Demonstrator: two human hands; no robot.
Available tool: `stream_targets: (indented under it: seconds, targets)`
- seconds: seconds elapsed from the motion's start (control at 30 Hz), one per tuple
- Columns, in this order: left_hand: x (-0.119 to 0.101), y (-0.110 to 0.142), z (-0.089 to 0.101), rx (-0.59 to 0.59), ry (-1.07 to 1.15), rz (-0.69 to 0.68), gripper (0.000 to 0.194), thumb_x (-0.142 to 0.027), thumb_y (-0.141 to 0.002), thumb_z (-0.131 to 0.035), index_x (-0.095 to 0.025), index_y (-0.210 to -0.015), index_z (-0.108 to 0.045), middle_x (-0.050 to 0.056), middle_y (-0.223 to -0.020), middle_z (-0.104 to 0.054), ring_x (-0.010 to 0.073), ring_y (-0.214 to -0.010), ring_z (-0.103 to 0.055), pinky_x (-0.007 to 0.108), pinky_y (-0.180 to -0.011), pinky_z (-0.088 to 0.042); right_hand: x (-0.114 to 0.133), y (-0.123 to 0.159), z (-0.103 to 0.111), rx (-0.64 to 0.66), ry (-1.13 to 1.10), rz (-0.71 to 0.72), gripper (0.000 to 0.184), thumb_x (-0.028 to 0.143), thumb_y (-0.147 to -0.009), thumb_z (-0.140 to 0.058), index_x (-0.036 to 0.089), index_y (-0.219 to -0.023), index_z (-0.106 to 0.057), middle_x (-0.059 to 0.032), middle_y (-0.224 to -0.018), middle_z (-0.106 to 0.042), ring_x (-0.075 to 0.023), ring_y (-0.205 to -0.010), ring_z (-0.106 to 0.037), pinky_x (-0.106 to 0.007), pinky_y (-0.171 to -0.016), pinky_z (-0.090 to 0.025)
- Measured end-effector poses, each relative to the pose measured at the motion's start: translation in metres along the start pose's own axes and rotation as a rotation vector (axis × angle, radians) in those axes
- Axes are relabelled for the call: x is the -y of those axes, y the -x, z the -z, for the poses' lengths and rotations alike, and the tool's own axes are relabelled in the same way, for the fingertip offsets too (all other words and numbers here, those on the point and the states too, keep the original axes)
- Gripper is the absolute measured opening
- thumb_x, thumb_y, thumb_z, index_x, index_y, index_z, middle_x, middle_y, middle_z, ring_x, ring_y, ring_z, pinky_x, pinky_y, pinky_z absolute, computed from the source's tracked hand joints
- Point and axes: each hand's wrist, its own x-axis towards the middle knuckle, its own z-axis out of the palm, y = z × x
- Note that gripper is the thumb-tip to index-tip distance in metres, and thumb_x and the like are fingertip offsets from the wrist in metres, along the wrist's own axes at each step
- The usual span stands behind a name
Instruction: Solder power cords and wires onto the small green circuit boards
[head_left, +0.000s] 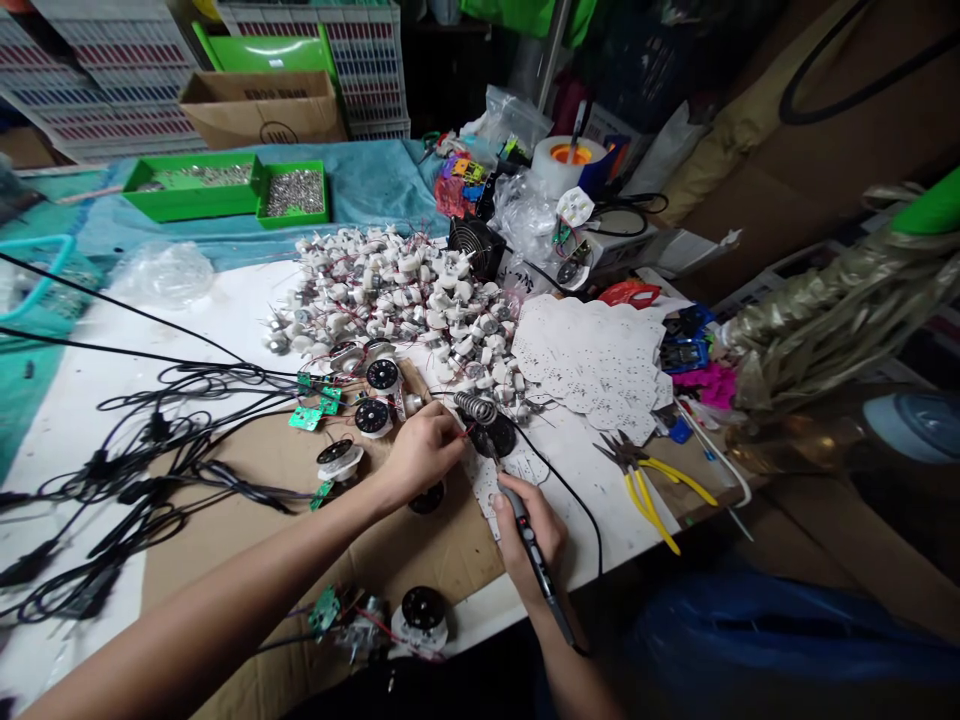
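Observation:
My right hand (536,530) is closed round a black soldering iron (534,550), whose tip points up and away from me. That tip is by a dark round stand (499,438) with a metal coil spring (474,407) on it. My left hand (427,450) pinches what looks like a thin red wire (466,432) close to the tip; its end is hard to make out. Near my left wrist lie small motor units with black discs (373,416) and green circuit boards (306,417), joined to black cables (217,385). Another disc unit (422,608) lies at the near edge.
A heap of white motor parts (390,290) spreads behind my hands. White perforated sheets (592,355) lie to the right, near yellow-handled pliers (646,490). Cardboard (450,560) covers the near table. Green trays (296,215) of small metal parts stand at the back.

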Motion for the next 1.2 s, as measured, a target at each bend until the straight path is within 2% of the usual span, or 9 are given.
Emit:
stream_targets:
  seconds: [0.17, 0.37, 0.57, 0.67, 0.83, 0.93, 1.03, 1.13, 1.2]
  targets:
    - [-0.001, 0.016, 0.012, -0.02, 0.201, 0.017, 0.02, -0.032, -0.084, -0.063, -0.017, -0.071, -0.067, 0.003, -0.08, -0.065, 0.0153, -0.074, -0.061, 0.025, -0.069, -0.046, 0.0, 0.001, 0.0, -0.016, -0.026, 0.03, 0.02, 0.02, -0.096, -0.059, 0.019, -0.113, -0.07, -0.0068, -0.099, -0.078, -0.0196, -0.087, -0.075, -0.031, -0.08, -0.062]
    - [0.002, 0.039, 0.026, -0.027, 0.577, 0.238, 0.031, -0.048, -0.078, -0.069, -0.017, -0.075, -0.065, 0.001, -0.071, -0.066, 0.0132, -0.063, -0.057, 0.023, -0.061, -0.042, 0.002, 0.003, 0.003, -0.013, -0.015, 0.126, 0.023, 0.016, -0.096, -0.06, 0.019, -0.116, -0.069, -0.0074, -0.098, -0.076, -0.0198, -0.085, -0.074, -0.032, -0.079, -0.062]
    - [0.013, 0.047, 0.022, -0.21, 0.76, 0.369, 0.038, -0.053, -0.069, -0.076, -0.016, -0.073, -0.065, 0.003, -0.069, -0.065, 0.0128, -0.062, -0.054, 0.023, -0.055, -0.038, 0.003, 0.006, 0.002, 0.073, 0.05, 0.417, 0.034, 0.006, -0.095, -0.061, 0.019, -0.126, -0.065, -0.0069, -0.088, -0.07, -0.0178, -0.076, -0.068, -0.029, -0.068, -0.059]
    - [0.016, 0.046, 0.018, -0.296, 0.755, 0.371, 0.038, -0.053, -0.069, -0.076, -0.016, -0.071, -0.067, 0.003, -0.067, -0.065, 0.0129, -0.061, -0.054, 0.023, -0.055, -0.038, 0.01, 0.006, -0.006, 0.099, 0.078, 0.444, 0.039, 0.012, -0.096, -0.064, 0.018, -0.134, -0.06, -0.0095, -0.095, -0.069, -0.0197, -0.084, -0.069, -0.032, -0.072, -0.062]
    - [0.014, 0.049, 0.023, -0.463, 0.709, 0.283, 0.035, -0.05, -0.074, -0.075, -0.016, -0.075, -0.07, 0.003, -0.071, -0.068, 0.0133, -0.065, -0.057, 0.024, -0.061, -0.044, 0.017, 0.002, -0.03, 0.185, 0.111, 0.452, 0.063, 0.027, -0.091, -0.075, 0.021, -0.148, -0.047, -0.0138, -0.115, -0.069, -0.0273, -0.107, -0.07, -0.041, -0.089, -0.063]
    - [0.014, 0.063, 0.035, -0.532, 0.775, 0.246, 0.032, -0.048, -0.079, -0.075, -0.017, -0.083, -0.071, 0.004, -0.08, -0.073, 0.0146, -0.073, -0.063, 0.024, -0.067, -0.048, 0.017, -0.004, -0.04, 0.254, 0.086, 0.456, 0.074, 0.027, -0.089, -0.077, 0.023, -0.152, -0.041, -0.015, -0.124, -0.067, -0.0288, -0.116, -0.068, -0.044, -0.095, -0.062]
    - [0.016, 0.089, 0.052, -0.623, 0.844, 0.22, 0.03, -0.047, -0.082, -0.075, -0.018, -0.086, -0.071, 0.005, -0.087, -0.075, 0.016, -0.078, -0.067, 0.026, -0.073, -0.053, 0.017, -0.011, -0.043, 0.349, 0.061, 0.465, 0.082, 0.023, -0.086, -0.08, 0.023, -0.154, -0.035, -0.0172, -0.134, -0.063, -0.0305, -0.126, -0.063, -0.048, -0.103, -0.059]
    - [0.015, 0.121, 0.075, -0.729, 0.862, 0.219, 0.031, -0.047, -0.077, -0.08, -0.019, -0.082, -0.069, 0.005, -0.083, -0.075, 0.0198, -0.08, -0.07, 0.033, -0.08, -0.056, 0.017, -0.018, -0.042, 0.449, 0.043, 0.484, 0.083, 0.016, -0.085, -0.078, 0.024, -0.155, -0.033, -0.0173, -0.138, -0.06, -0.0308, -0.132, -0.059, -0.05, -0.106, -0.056]
    - [0.013, 0.14, 0.093, -0.74, 0.848, 0.268, 0.03, -0.045, -0.072, -0.084, -0.019, -0.077, -0.069, 0.004, -0.074, -0.072, 0.021, -0.075, -0.07, 0.036, -0.078, -0.058, 0.017, -0.022, -0.04, 0.511, 0.035, 0.502, 0.078, 0.013, -0.088, -0.072, 0.025, -0.155, -0.032, -0.0155, -0.137, -0.06, -0.0295, -0.132, -0.059, -0.051, -0.107, -0.055]
